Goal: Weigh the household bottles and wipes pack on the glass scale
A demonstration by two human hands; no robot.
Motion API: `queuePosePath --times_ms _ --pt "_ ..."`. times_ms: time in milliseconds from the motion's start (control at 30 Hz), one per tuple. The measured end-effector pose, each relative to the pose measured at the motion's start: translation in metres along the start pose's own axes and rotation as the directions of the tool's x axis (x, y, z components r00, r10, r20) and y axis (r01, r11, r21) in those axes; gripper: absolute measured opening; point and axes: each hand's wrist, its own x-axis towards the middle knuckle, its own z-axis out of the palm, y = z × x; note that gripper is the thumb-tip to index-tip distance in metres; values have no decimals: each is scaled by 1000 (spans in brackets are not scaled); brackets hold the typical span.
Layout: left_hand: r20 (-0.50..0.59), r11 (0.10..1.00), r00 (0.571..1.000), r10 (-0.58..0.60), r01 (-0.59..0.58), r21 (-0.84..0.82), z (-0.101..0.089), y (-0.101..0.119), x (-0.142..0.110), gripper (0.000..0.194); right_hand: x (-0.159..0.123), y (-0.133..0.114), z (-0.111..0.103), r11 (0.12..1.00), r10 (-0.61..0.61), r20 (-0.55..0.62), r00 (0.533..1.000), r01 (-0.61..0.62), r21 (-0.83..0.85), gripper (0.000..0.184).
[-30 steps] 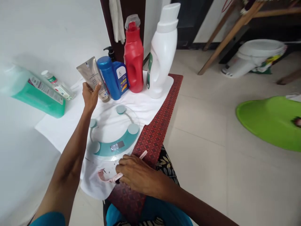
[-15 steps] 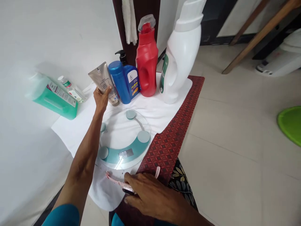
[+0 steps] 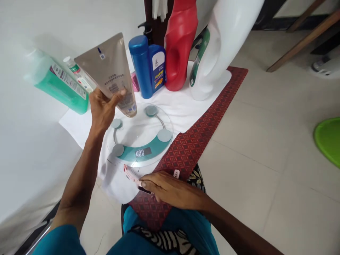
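My left hand (image 3: 102, 109) is closed round a silver-grey tube (image 3: 111, 74), cap end down, lifted just above the far left edge of a round glass scale (image 3: 140, 136) with teal pads and a lit display. My right hand (image 3: 170, 189) rests low near the front edge of the white cloth (image 3: 180, 115), fingers pressed on a pink measuring tape (image 3: 131, 175) lying there.
Behind the scale stand a blue pump bottle (image 3: 148, 65), a red jug (image 3: 179, 46) and a large white jug (image 3: 225, 46). A green bottle (image 3: 58, 83) and a small clear bottle (image 3: 79, 74) lie at left. A red patterned mat (image 3: 193, 141) lies under the cloth; tiled floor and a green tub (image 3: 328, 140) at right.
My left hand has lifted the silver tube off the cloth and brought it nearer, over the scale's edge. The view has moved closer. My right hand stays on the tape.
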Motion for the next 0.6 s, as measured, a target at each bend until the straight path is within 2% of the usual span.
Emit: queuePosePath --times_ms 100,167,267,400,500,600 --pt "69 996 994 -83 80 40 -1 20 -45 42 -6 -3 2 934 126 136 983 -164 318 56" --pt "59 993 992 -110 107 47 1 25 -63 45 -13 -10 6 825 111 192 975 -198 529 60" --pt "42 995 994 -99 98 28 4 25 -69 47 -26 -30 13 647 56 188 981 -179 741 59" --pt "109 997 991 -81 83 -9 7 16 -56 57 -37 -56 22 490 -45 139 989 -99 866 55" --pt "106 996 991 -84 87 -23 7 10 -52 66 -43 -68 23 451 -96 138 986 -80 889 53" --pt "135 993 985 -107 112 -35 3 9 -58 71 -49 -75 20 457 -50 133 990 -96 884 51"
